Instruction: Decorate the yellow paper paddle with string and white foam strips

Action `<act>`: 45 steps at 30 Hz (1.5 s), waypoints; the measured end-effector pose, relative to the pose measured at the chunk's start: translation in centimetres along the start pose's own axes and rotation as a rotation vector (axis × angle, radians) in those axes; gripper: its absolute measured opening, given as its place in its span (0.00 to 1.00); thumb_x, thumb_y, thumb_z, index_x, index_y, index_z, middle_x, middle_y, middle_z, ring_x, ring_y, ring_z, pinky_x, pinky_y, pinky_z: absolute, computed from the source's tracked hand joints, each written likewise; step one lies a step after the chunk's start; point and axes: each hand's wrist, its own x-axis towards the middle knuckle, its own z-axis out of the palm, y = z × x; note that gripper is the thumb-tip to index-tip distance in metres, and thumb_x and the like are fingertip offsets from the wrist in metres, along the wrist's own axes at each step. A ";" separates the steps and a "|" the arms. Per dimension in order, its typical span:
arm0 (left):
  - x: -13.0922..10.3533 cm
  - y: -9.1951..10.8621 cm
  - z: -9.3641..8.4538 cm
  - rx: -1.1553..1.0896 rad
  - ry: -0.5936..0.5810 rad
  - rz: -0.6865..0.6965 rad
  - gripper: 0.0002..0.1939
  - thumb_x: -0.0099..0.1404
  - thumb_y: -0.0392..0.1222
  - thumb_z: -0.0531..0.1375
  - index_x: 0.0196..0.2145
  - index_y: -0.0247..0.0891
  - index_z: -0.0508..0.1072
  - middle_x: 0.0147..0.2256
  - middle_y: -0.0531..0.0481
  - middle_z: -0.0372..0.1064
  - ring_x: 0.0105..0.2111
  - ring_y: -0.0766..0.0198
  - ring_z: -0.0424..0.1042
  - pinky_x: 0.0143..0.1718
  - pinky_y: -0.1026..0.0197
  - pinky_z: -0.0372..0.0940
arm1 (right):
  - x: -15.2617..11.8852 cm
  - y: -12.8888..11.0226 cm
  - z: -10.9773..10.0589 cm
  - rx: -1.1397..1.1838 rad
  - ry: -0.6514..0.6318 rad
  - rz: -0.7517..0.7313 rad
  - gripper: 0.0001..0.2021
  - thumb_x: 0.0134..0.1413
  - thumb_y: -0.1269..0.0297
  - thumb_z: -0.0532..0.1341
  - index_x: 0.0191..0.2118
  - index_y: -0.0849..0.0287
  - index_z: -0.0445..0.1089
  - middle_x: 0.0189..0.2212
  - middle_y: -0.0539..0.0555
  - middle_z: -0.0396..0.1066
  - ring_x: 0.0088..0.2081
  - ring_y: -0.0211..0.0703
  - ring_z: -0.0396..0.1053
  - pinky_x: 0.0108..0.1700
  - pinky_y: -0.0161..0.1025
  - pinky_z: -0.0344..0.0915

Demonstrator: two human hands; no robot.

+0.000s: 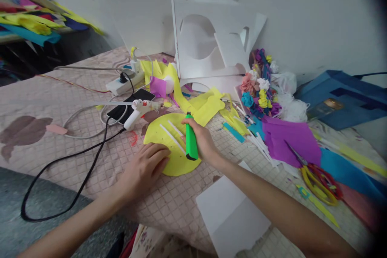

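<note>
A yellow disc (173, 165) lies on the tablecloth with small dark dots and thin white strips (172, 138) on it. My left hand (151, 159) rests palm-down on its left edge, fingers lying flat and slightly bent, holding nothing. Over the disc's right side, my right hand (201, 137) is closed around a bright green, long-bodied tool (191, 139) with a black end towards me. Its narrow tip points away; I cannot make out its exact kind. Left of the disc, a white glue gun (137, 115) lies beside a black phone (145, 96).
Yellow scraps (208, 107) and a white power strip (121, 84) lie behind. White cut boards (193, 64) lean on the wall. Scissors (317, 185), purple paper (290, 139), paper flowers (256, 92) and a blue bag (341, 88) are at right. White card (232, 209) lies in front.
</note>
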 end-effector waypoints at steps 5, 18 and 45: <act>0.1 -0.2 -0.1 0.022 0.012 0.017 0.09 0.69 0.35 0.51 0.44 0.36 0.69 0.44 0.45 0.69 0.43 0.61 0.69 0.47 0.54 0.66 | -1.7 -0.6 -4.2 -0.198 0.172 -0.122 0.15 0.48 0.57 0.62 0.44 0.53 0.67 0.28 0.49 0.66 0.27 0.39 0.67 0.31 0.36 0.66; 0.0 5.8 1.3 -0.143 -0.255 0.449 0.20 0.63 0.37 0.60 0.52 0.44 0.66 0.52 0.47 0.69 0.53 0.56 0.67 0.54 0.54 0.64 | -11.0 3.3 -23.7 -0.697 0.598 -0.109 0.19 0.48 0.58 0.62 0.47 0.54 0.66 0.30 0.51 0.72 0.31 0.45 0.71 0.35 0.43 0.68; 1.6 11.2 6.5 -0.241 -0.286 0.457 0.13 0.64 0.39 0.60 0.47 0.36 0.69 0.52 0.42 0.69 0.56 0.52 0.64 0.59 0.44 0.59 | -8.7 0.6 -16.7 -0.311 0.315 -0.097 0.19 0.46 0.65 0.62 0.47 0.53 0.63 0.29 0.48 0.68 0.30 0.39 0.68 0.36 0.37 0.65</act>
